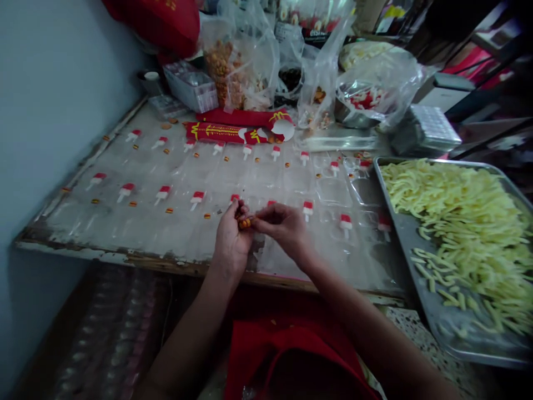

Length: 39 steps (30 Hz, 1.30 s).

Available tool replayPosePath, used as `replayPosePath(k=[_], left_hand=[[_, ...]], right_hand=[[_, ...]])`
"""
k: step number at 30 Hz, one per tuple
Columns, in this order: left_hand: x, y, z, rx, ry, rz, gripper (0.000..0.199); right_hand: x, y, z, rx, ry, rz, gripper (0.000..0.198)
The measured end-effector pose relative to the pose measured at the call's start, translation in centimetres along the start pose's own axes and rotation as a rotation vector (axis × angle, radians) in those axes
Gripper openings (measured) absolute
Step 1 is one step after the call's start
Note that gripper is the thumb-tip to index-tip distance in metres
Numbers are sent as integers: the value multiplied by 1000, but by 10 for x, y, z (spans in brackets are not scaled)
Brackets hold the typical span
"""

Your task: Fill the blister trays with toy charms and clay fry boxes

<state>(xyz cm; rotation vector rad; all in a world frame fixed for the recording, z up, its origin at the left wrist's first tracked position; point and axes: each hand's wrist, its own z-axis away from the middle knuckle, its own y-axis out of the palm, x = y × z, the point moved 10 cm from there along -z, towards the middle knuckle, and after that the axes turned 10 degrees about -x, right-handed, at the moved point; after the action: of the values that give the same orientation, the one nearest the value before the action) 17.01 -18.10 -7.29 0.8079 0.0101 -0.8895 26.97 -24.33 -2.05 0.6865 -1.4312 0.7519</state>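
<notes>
Bluish wall (50, 111) stands beside a chipped table (166, 265), over which hands (231, 239) (287, 229) meet, closed around small orange pieces (245, 223).

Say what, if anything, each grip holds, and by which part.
The left grip cups small orange pieces, their held parts hidden. The right grip is at their edge; whether it pinches one is unclear.

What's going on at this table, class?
A person's left hand holds miniature burgers; the right hand touches them. Clear plastic packaging spreads across the table, with two rows of miniature popsicles. In the near row, more burgers show only left of the hands. A metal tray of yellow fry-like strips sits to the right.
</notes>
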Motion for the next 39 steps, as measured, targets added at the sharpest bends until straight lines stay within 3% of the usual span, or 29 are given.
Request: replayPosePath(k=[4, 7, 10, 14, 17, 19, 22, 25, 27, 30, 34, 36, 39], left_hand=[[20, 14, 8, 61, -194, 60, 25], [25, 23, 10, 60, -193, 49, 24], [19, 29, 7, 51, -94, 27, 21], [15, 30, 3, 67, -64, 2, 21], [16, 26, -1, 72, -79, -3, 19], [19, 26, -3, 90, -85, -11, 16], [21, 30, -2, 132, -73, -40, 14], [23, 32, 2, 136, -38, -73, 16], [25, 32, 5, 123, -15, -84, 16], [35, 31, 9, 97, -14, -93, 17], [56, 31, 17, 38, -51, -105, 22], [65, 33, 21, 21, -63, -123, 23], [83, 39, 28, 34, -114, -167, 25]], right_hand=[[5, -62, -18, -113, 56, 75, 28], [-11, -87, -24, -114, 105, 241, 24], [-26, -87, -22, -89, 56, 506, 17], [-12, -69, -14, -103, -219, 899, 14], [-4, -55, -8, -21, -322, 1047, 23], [-3, -53, -10, 27, -314, 1073, 19], [-9, -66, -25, 0, -166, 1053, 5], [-10, -78, -33, -90, -55, 968, 24], [-6, -77, -28, -123, -52, 787, 29], [8, -61, -4, -100, -152, 446, 22], [19, -51, 25, -106, -314, 330, 14], [14, -59, 27, -133, -279, 265, 17], [4, -83, 25, -145, -117, 24, 16]])
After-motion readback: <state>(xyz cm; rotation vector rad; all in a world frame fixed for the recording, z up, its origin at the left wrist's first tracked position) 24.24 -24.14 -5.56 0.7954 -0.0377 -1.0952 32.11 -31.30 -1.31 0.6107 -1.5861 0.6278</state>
